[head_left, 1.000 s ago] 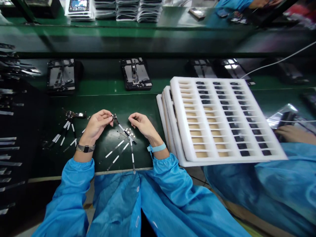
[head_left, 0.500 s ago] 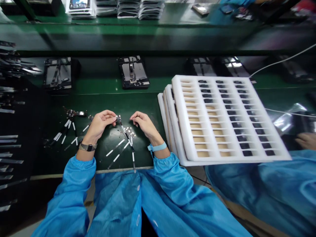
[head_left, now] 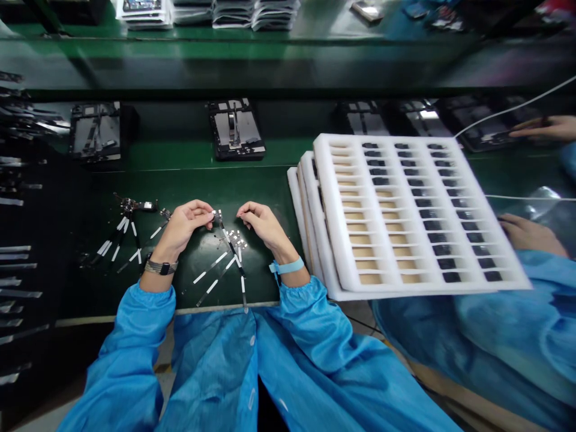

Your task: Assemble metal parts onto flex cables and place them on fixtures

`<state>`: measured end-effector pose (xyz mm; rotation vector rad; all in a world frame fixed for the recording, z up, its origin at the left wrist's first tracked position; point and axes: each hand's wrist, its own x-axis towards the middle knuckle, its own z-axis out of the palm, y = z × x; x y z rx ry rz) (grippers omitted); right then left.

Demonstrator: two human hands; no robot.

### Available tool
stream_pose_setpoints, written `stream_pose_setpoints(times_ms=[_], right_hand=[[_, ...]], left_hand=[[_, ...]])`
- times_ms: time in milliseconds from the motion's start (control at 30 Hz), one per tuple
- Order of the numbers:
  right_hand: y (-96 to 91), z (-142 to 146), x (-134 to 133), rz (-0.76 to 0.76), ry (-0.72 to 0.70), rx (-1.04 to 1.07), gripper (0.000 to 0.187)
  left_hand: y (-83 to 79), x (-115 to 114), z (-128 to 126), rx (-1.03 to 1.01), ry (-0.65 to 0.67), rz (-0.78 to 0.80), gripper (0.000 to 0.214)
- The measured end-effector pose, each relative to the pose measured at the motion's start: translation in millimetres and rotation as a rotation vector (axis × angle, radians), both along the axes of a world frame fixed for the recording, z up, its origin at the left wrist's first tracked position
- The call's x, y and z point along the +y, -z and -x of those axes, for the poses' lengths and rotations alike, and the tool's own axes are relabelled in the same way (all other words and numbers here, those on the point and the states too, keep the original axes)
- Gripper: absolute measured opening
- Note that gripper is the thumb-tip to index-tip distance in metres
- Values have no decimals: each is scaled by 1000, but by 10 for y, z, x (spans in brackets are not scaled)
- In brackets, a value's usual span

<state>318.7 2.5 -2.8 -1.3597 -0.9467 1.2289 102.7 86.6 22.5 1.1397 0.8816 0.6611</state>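
Observation:
My left hand [head_left: 191, 223] pinches the small metallic end of a flex cable [head_left: 224, 232], whose dark strip slants down to the right. Under that strip lies a loose cluster of similar flex cables [head_left: 216, 282], with white and black tails fanned toward the bench edge. Just right of the held end, my right hand [head_left: 261, 223] has thumb and forefinger pressed together. Anything between those fingertips is too small to make out. Left of my left hand rests another bunch of flex cables [head_left: 128, 221], and a smaller piece [head_left: 164, 215] sits close by my wrist.
To my right stand stacked white foam trays [head_left: 391, 240] with dark parts in many slots. Beyond the bench, opened device housings [head_left: 237, 129] line a green belt [head_left: 171, 159]. A co-worker's hands [head_left: 533, 234] are at the far right. More strips hang on a dark rack [head_left: 20, 264] at left.
The device housings have shifted slightly left. At the far right, a co-worker's second hand has come into view over a housing. My own hands have barely moved.

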Motion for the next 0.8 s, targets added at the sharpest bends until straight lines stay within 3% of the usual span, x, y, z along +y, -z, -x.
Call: stream_pose_setpoints(times_ms=[800], right_hand=[[35,7,-16,-30,-116,-35,19]], left_hand=[[21,-43,-42,63,22,-47,32]])
